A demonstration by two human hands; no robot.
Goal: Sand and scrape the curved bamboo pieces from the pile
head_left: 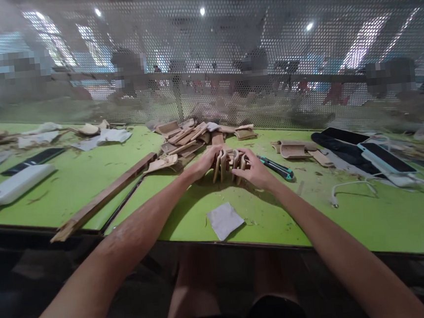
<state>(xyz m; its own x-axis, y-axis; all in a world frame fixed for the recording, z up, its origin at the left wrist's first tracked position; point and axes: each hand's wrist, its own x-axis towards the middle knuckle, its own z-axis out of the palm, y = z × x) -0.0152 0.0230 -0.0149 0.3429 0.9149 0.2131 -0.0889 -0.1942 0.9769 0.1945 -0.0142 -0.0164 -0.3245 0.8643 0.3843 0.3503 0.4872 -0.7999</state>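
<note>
Wooden curved pieces (223, 166), row held between left hand (204, 164) and right hand (255, 171); teal-black cutter (277, 168) nearby, any lettering illegible.

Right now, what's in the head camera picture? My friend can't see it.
A person's left hand and right hand hold curved tan pieces at a green table. More pieces are piled behind; a utility knife lies near the right hand.

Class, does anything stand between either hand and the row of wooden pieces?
Nothing visible does: the left hand and right hand are on the wooden pieces. The cutter lies beside the right hand, not between.
</note>
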